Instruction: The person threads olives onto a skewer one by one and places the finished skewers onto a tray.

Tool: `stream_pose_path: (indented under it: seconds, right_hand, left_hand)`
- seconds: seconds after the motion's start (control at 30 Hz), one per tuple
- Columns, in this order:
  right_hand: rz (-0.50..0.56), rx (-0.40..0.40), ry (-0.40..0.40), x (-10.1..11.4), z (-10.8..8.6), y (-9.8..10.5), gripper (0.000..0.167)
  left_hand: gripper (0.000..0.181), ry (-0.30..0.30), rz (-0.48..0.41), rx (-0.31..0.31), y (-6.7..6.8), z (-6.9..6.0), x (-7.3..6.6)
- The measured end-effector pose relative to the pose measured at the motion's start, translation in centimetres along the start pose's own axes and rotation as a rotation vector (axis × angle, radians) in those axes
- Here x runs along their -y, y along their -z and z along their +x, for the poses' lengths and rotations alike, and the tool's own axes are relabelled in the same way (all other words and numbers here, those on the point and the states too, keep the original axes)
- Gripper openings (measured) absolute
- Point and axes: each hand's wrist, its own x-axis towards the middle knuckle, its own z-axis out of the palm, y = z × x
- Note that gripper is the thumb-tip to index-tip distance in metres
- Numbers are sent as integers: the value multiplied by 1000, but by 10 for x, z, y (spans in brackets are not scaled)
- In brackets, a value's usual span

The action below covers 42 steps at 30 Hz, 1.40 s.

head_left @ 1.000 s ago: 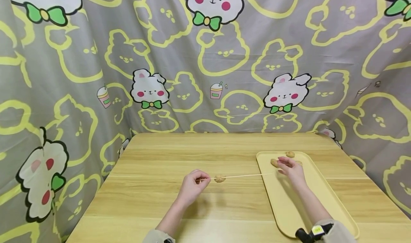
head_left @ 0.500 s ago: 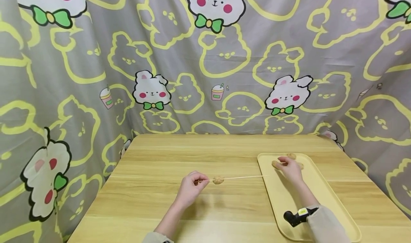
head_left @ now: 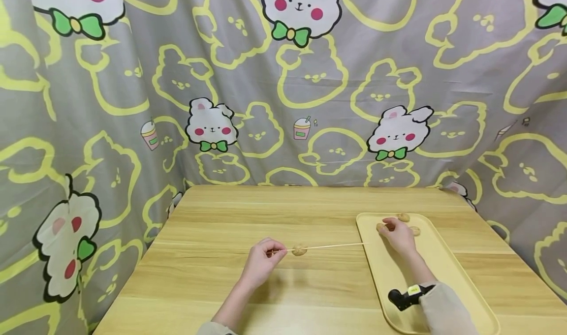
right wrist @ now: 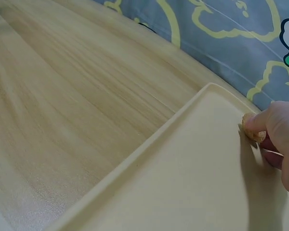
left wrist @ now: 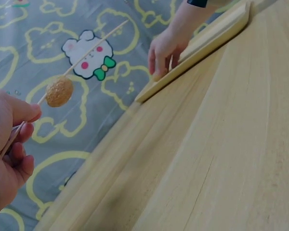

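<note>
My left hand pinches a thin wooden skewer near one end, above the table. One rough brown meatball is threaded on it, just beyond the fingertips; the skewer's bare tip points right, to the tray's left edge. Over the far part of a pale yellow tray, my right hand pinches a second brown meatball between thumb and fingers, low at the tray's surface. Two more meatballs lie by that hand, a far meatball and a right-hand meatball.
The wooden table reaches back to a grey patterned curtain, which also hangs on both sides. A raised rim surrounds the tray, which lies on the table's right side. A black wrist camera sits at the right sleeve.
My right hand has moved slightly left and down onto the meatball at the tray's left and now pinches it. The left hand with the skewer has stayed nearly in place.
</note>
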Motion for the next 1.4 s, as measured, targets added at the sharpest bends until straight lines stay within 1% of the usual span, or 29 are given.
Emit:
stream_pose_path:
  seconds: [0.13, 0.23, 0.4, 0.5, 0.57, 0.63, 0.77, 0.87, 1.03, 1.13, 1.23, 1.4]
  right_hand:
    - [15, -2, -16, 2, -4, 4, 38]
    - [54, 8, -22, 4, -6, 7, 39]
    - [129, 22, -4, 12, -10, 12, 41]
    - [153, 22, 6, 17, -13, 14, 42]
    - [197, 31, 6, 21, -14, 15, 42]
    - [270, 45, 0, 25, -17, 16, 42]
    - [453, 98, -21, 37, -25, 17, 42]
    - [538, 139, -35, 46, -32, 17, 41]
    - [610, 179, -48, 56, -41, 16, 40]
    - [643, 206, -39, 61, -46, 15, 40]
    - [679, 214, -37, 66, -50, 15, 38]
    - [723, 227, -40, 75, -54, 15, 36]
  left_hand:
    - [12, 5, 0, -1, 0, 0, 3]
    - [11, 13, 0, -2, 1, 0, 6]
    - [10, 17, -4, -5, 4, 1, 6]
    - [9, 15, -4, -11, 5, 1, 5]
    - [7, 19, -1, -14, 6, 1, 4]
    - [6, 22, 1, -15, 6, 2, 4]
    - [6, 22, 0, -24, 7, 2, 3]
    - [7, 15, 0, -32, 8, 2, 3]
    - [8, 12, 2, -36, 8, 3, 4]
    - [7, 15, 13, -42, 9, 3, 4]
    - [5, 21, 27, -55, 9, 3, 5]
    - [5, 13, 36, -73, 10, 4, 6]
